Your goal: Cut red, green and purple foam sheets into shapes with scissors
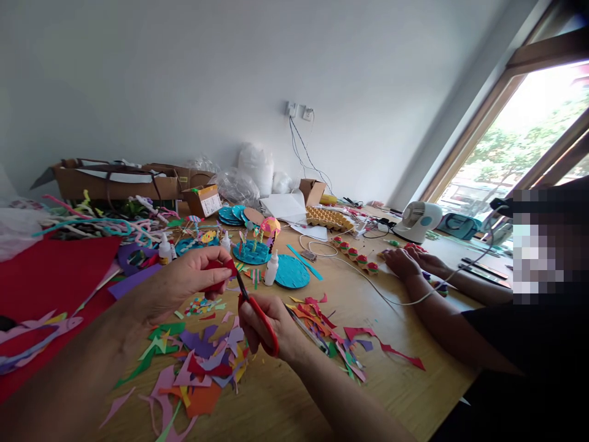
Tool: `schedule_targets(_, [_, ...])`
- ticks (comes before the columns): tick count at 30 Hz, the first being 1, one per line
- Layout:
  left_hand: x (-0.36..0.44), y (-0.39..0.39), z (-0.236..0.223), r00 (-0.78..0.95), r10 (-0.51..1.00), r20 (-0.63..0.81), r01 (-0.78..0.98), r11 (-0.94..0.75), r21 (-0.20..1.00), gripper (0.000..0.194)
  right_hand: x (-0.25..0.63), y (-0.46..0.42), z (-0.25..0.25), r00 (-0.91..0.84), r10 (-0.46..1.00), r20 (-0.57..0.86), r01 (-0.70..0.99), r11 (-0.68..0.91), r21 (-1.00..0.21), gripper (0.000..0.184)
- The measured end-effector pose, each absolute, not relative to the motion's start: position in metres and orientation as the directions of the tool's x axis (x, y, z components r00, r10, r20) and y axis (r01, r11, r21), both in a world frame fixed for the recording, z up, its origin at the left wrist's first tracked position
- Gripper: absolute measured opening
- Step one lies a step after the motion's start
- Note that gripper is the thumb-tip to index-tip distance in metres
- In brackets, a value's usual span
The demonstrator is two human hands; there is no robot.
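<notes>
My left hand [208, 271] pinches a small piece of red paper [219, 274] above the table. The fingers of my right hand [267, 322] are wrapped round red-handled scissors [270, 334], whose dark blades point up and left to the edge of the red piece. Whether the blades are parted I cannot make out. Below both hands lies a heap of coloured paper scraps [202, 396]. Just beyond them stand a white glue bottle [271, 270], a blue disc [291, 272] and a decorated blue disc [252, 250] with upright paper figures.
A large red sheet [50, 270] covers the table's left side, near a pile of pipe cleaners [124, 230]. To the right, a co-worker's hands [409, 261] work beside an egg-carton strip [356, 256]. A white cable [363, 279] crosses the table; a white fan [418, 222] stands behind.
</notes>
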State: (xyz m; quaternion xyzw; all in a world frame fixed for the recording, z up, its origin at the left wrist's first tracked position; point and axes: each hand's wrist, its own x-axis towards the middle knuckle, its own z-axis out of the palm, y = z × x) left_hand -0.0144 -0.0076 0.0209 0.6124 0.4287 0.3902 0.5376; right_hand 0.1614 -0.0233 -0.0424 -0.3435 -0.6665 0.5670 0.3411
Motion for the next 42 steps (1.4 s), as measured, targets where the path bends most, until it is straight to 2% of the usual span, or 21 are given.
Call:
schedule_targets(13, [-0.023,-0.002,0.02,0.39,0.919,0.05,0.073,-0.085,0.994,0.012,0.161,-0.024,-0.043,-0.541,0.839,0.053,0.084,0.116,-0.99,0.048])
schedule_targets(22, [-0.026,-0.003,0.023,0.344,0.938,0.038,0.086,-0.072,0.994,0.022,0.16,-0.024,-0.042,-0.529,0.848,0.039,0.088,0.101,-0.991,0.045])
schedule_targets(27, [-0.018,-0.005,0.022,0.222,0.973,0.068,-0.086,-0.05,0.995,0.037,0.158,-0.023,-0.043,-0.49,0.871,0.043,0.047,0.076,-0.996,0.048])
schedule_targets(31, [-0.006,-0.005,0.012,0.224,0.972,0.076,-0.249,-0.018,0.968,0.027,0.157,-0.021,-0.047,-0.444,0.892,0.086,-0.05,0.071,-0.996,0.051])
schedule_targets(34, [0.0,-0.003,0.003,0.234,0.97,0.071,-0.182,-0.028,0.983,0.018,0.156,-0.022,-0.047,-0.428,0.899,0.096,-0.051,0.082,-0.995,0.051])
schedule_targets(39, [0.0,-0.002,0.001,0.165,0.975,0.151,-0.02,-0.149,0.989,0.024,0.155,-0.025,-0.042,-0.432,0.899,0.072,-0.017,0.072,-0.997,0.051])
schedule_targets(42, [-0.002,-0.005,0.006,0.193,0.973,0.127,0.04,-0.137,0.99,0.03,0.155,-0.025,-0.043,-0.418,0.905,0.075,0.003,0.084,-0.996,0.052])
